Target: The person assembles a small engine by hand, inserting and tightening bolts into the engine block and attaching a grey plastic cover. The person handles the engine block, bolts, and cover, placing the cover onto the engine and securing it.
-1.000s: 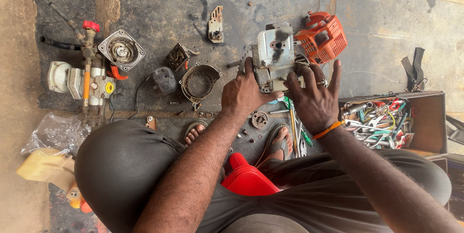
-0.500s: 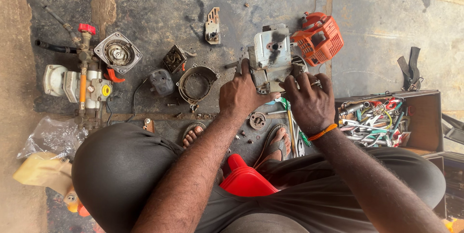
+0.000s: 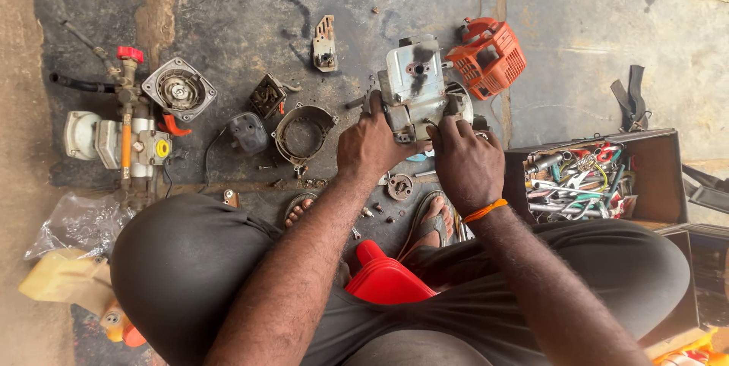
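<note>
Both hands are now on the small grey engine (image 3: 414, 89), which sits on the floor (image 3: 228, 1) in front of the person's feet. A second ago the right hand (image 3: 467, 162) was lifted with its fingers spread wide; now it has come down and grips the near side of the engine. The left hand (image 3: 372, 146) stays clamped on the engine's left edge. The engine looks a bit turned, though I cannot be sure. Just right of the engine lies the orange cover (image 3: 490, 55). Farther right of the engine is a box of tools (image 3: 581, 176).
</note>
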The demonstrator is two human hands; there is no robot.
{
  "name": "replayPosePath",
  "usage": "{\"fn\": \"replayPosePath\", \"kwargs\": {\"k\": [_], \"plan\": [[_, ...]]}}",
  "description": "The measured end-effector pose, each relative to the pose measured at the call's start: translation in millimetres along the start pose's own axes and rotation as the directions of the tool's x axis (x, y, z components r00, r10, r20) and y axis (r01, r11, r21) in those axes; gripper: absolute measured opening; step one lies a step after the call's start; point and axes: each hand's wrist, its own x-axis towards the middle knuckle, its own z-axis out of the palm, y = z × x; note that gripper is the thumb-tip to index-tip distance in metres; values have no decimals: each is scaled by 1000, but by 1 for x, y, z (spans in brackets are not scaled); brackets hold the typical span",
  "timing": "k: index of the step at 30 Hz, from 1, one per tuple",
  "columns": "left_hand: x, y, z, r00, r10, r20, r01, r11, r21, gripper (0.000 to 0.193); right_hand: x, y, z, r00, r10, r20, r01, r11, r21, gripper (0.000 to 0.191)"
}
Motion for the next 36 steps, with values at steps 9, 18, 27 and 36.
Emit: {"fn": "replayPosePath", "kwargs": {"k": [9, 18, 27, 36], "plan": [[0, 1, -2, 999, -6, 39, 4, 999, 42, 149, 6, 7, -16, 975, -33, 218, 49, 996, -68, 43], [6, 3, 5, 995, -66, 72, 59, 994, 92, 125, 3, -8, 18, 862, 287, 418, -355, 930, 93, 55], [5, -3, 21, 996, 11, -89, -8, 1000, 30, 66, 19, -21, 40, 659, 212, 721, -718, -107, 688, 53], [2, 4, 8, 999, -40, 30, 40, 999, -8, 103, 20, -6, 36, 761, 295, 578, -568, -128, 813, 28]]}}
